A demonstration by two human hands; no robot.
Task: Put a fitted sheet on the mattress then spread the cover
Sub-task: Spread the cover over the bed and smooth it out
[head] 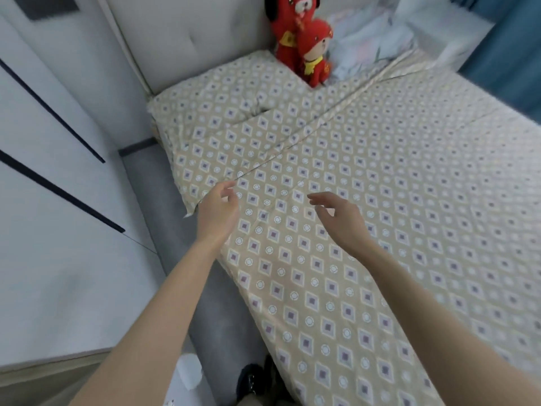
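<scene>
Both hands slack, grasping nothing: left hand [218, 212] at the cover [380, 230] edge, right hand [339, 218] above it. Cover lies across the mattress, top edge diagonal. Grey bed rail [152, 186] and white wardrobe [44, 171] to the left. Far end: headboard [175, 39], red plush toys [301, 39], blurred crumpled bedding [366, 45]. Fitted sheet indistinguishable, same print.

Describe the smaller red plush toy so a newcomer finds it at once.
Start at the padded headboard at the bed's far end. Two red plush toys stand there, beside pale crumpled bedding. The smaller plush toy is in front, lower than the taller plush toy, with a tan face under a red hood, not black ears.
</scene>
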